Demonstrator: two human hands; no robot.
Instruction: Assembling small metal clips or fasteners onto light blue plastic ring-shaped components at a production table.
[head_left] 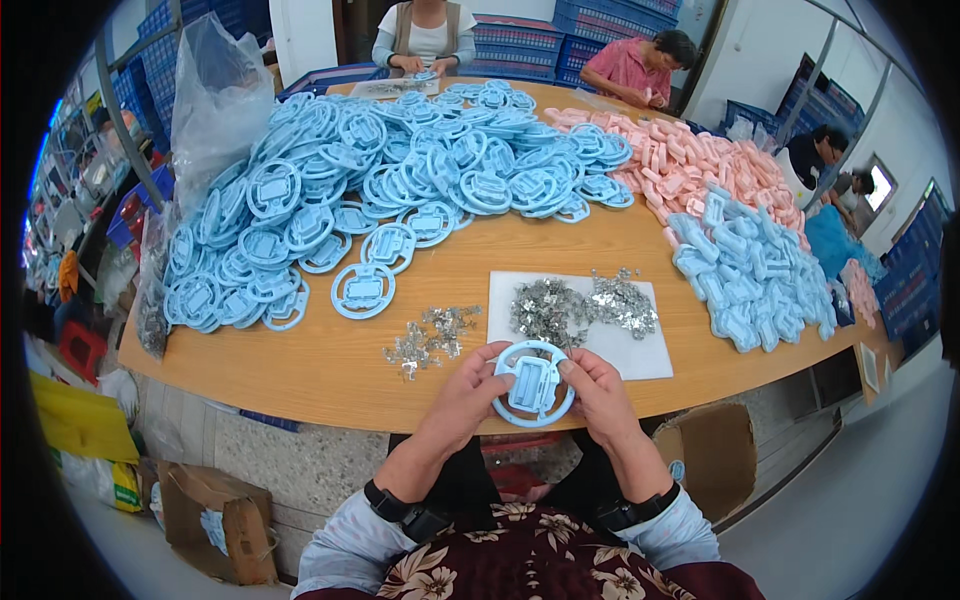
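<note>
Near the table's front edge I hold a light blue plastic wheel-shaped part [534, 385], a round ring with a rectangular compartment in its middle. My left hand [466, 395] grips the ring's left side, its thumb on the front. On the right side my right hand [598, 388] pinches the rim with the thumb on top. Just beyond my hands, small metal pieces [550, 312] lie heaped on a white sheet [640, 358]. More loose metal pieces [432, 338] are scattered on the wood to the left. Two similar blue wheel parts [362, 290] lie beyond those.
A large heap of blue wheel parts [300, 190] covers the table's [450, 268] far left. Pink parts [700, 165] and blue elongated parts [755, 275] are piled on the right. Two people sit across the table. Cardboard boxes [215, 525] stand on the floor on both sides.
</note>
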